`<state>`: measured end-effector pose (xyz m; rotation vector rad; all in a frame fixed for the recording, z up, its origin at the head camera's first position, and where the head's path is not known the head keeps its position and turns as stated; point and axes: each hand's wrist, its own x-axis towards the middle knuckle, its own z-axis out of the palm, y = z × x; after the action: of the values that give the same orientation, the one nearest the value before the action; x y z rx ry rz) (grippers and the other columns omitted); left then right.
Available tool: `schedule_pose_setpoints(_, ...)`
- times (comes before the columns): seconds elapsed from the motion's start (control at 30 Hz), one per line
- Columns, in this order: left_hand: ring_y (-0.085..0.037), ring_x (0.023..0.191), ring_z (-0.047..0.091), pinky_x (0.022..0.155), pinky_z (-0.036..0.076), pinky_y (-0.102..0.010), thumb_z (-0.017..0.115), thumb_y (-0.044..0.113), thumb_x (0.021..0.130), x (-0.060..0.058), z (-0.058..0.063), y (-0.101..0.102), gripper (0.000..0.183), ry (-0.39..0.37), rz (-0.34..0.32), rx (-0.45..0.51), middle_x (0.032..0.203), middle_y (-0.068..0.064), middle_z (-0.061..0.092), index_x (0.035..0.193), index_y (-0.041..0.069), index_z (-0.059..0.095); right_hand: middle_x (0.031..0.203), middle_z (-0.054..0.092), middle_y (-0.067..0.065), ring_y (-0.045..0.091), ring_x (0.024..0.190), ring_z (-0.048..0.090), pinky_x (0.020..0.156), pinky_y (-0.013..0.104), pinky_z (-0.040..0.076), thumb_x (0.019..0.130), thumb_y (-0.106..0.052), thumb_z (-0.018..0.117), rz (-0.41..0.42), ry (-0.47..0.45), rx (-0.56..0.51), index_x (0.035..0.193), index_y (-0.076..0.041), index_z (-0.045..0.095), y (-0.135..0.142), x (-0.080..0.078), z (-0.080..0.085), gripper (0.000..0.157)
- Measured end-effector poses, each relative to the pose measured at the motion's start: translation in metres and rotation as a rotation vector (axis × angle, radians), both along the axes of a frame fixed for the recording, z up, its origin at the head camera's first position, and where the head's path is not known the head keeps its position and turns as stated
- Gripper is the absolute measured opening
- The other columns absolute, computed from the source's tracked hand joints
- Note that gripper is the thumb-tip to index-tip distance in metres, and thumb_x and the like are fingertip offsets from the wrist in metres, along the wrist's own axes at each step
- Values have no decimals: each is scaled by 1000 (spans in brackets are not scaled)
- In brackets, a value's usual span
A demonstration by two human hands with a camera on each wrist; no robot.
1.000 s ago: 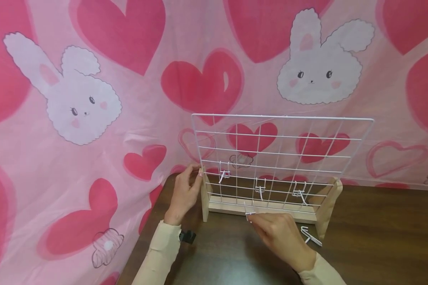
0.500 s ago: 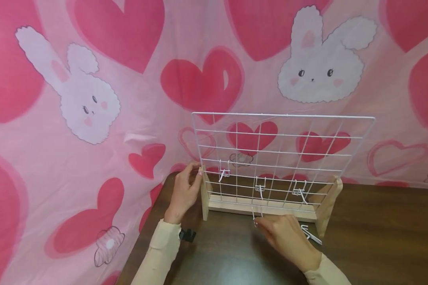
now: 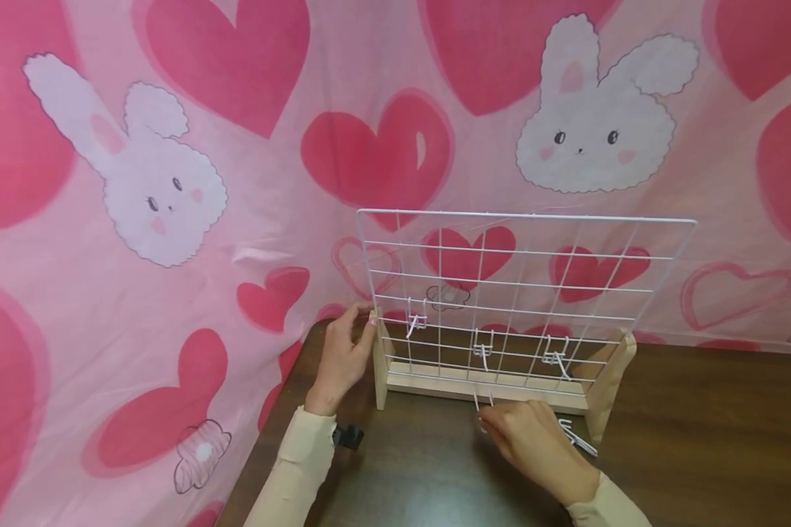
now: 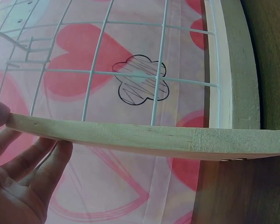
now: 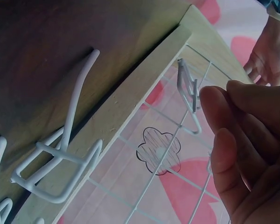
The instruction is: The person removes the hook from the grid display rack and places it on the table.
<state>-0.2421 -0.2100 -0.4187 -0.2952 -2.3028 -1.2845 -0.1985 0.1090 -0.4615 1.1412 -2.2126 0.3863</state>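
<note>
My left hand (image 3: pixel 340 360) grips the upper end of the left wooden side post (image 4: pixel 130 137) of a display stand, thumb on one face and fingers on the other. The stand carries an upright white wire grid (image 3: pixel 521 287). My right hand (image 3: pixel 542 448) pinches a white wire hook (image 5: pixel 187 95) between thumb and fingers, in front of the stand's lower bar. Its two prongs point up toward the grid in the head view; my fingers hide part of it. Three similar hooks hang on the grid: a left hook (image 3: pixel 417 320), a middle hook (image 3: pixel 483 351) and a right hook (image 3: pixel 555 357).
Loose white hooks (image 3: pixel 578 440) lie on the dark wooden table (image 3: pixel 718 424) beside my right hand, close to the stand's right side post (image 3: pixel 611 384). A pink cloth (image 3: pixel 257 190) with hearts and rabbits hangs behind the table and along its left side.
My right hand has moved slightly right and toward me with the hook, which has turned so its prongs point up. My left hand keeps its hold on the side post.
</note>
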Motion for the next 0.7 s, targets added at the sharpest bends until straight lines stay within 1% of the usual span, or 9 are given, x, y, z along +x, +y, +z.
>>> schedule_pose_setpoints(0.27, -30, 113, 74, 92, 63, -47, 60, 15, 104, -1, -1, 0, 25, 13, 2, -6, 119, -14, 75, 124, 2, 66, 54, 57, -16, 9, 49, 57, 45, 25, 28, 76, -14, 85, -50, -36, 47, 65, -26, 53, -1, 1, -1, 36)
schedule_pose_setpoints(0.53, -24, 107, 74, 91, 63, -46, 60, 13, 103, -3, -4, 0, 23, 50, 21, -27, 115, -11, 77, 121, 1, 68, 53, 58, -13, 12, 49, 56, 44, 29, 28, 77, -17, 86, -106, -88, 125, 65, -27, 58, 0, 2, -4, 32)
schedule_pose_setpoints(0.7, -24, 106, 75, 92, 63, -45, 60, 12, 103, -3, -2, 1, 20, 50, 15, -15, 115, -11, 76, 120, 5, 68, 54, 59, -11, 13, 50, 57, 44, 30, 29, 75, -16, 87, -114, -85, 144, 64, -26, 60, 1, 1, -6, 31)
